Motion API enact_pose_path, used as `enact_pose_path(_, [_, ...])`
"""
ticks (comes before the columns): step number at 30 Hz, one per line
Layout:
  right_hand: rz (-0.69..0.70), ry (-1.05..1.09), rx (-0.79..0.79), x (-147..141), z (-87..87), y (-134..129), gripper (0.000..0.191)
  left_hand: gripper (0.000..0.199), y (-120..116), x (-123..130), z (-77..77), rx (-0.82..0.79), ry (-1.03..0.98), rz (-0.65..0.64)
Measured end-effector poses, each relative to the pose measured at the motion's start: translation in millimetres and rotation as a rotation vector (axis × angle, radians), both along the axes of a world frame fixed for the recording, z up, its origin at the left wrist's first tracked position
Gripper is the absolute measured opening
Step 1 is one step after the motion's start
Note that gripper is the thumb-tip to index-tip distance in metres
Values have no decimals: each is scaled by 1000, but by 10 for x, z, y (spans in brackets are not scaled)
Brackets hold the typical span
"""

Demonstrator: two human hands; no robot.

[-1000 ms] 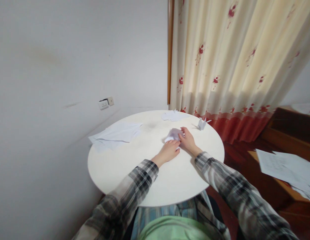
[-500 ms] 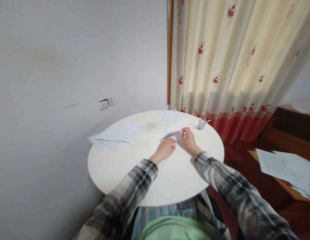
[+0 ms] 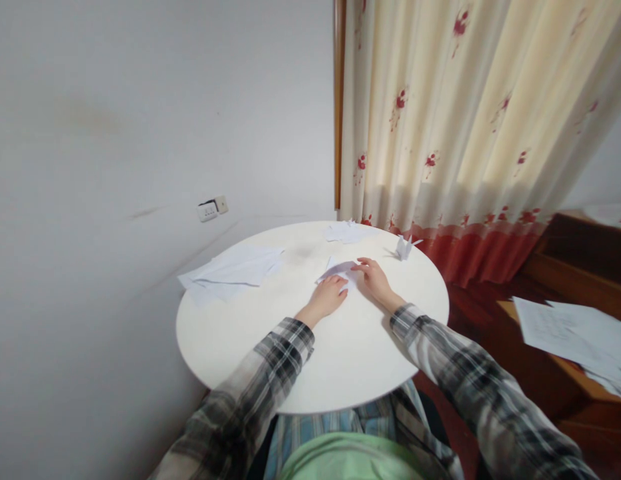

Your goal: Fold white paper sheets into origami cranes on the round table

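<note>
A partly folded white paper (image 3: pixel 340 268) lies between my hands on the round white table (image 3: pixel 340 360). My left hand (image 3: pixel 329 295) rests on the near left part of the paper, its fingers pressing it down. At the paper's right edge is my right hand (image 3: pixel 373 275), its fingers apart and the fingertips touching or just over the sheet. To the right stands a folded paper figure (image 3: pixel 404 247) with pointed tips.
White sheets (image 3: pixel 235 267) lie at the table's left side, and smaller papers (image 3: pixel 344 231) near its far edge. More papers (image 3: pixel 575 333) cover wooden furniture at the right. A wall with a socket (image 3: pixel 207 211) and a flowered curtain (image 3: pixel 440 133) stand behind.
My right hand has shifted slightly left, and its pinched fingers have spread. The paper's raised right part has come left and lower. My left hand has moved a little left with it.
</note>
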State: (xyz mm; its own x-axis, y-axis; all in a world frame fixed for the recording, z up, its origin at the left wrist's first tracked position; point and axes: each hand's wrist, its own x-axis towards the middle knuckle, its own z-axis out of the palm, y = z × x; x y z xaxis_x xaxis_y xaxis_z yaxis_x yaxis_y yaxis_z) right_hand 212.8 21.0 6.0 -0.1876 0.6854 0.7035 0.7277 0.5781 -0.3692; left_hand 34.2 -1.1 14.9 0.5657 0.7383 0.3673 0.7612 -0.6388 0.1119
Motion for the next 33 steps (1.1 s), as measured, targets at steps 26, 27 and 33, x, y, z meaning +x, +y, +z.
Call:
enact_pose_path(26, [-14, -19, -120, 37, 29, -6, 32, 29, -15, -22, 95, -123, -149, -42])
enact_pose_path(27, [-3, -26, -133, 48, 33, -6, 32, 28, 4, -42, 95, -144, -175, -35])
enact_pose_path(33, [134, -53, -197, 134, 41, 26, 30, 27, 110, -131, 65, -259, -310, -17])
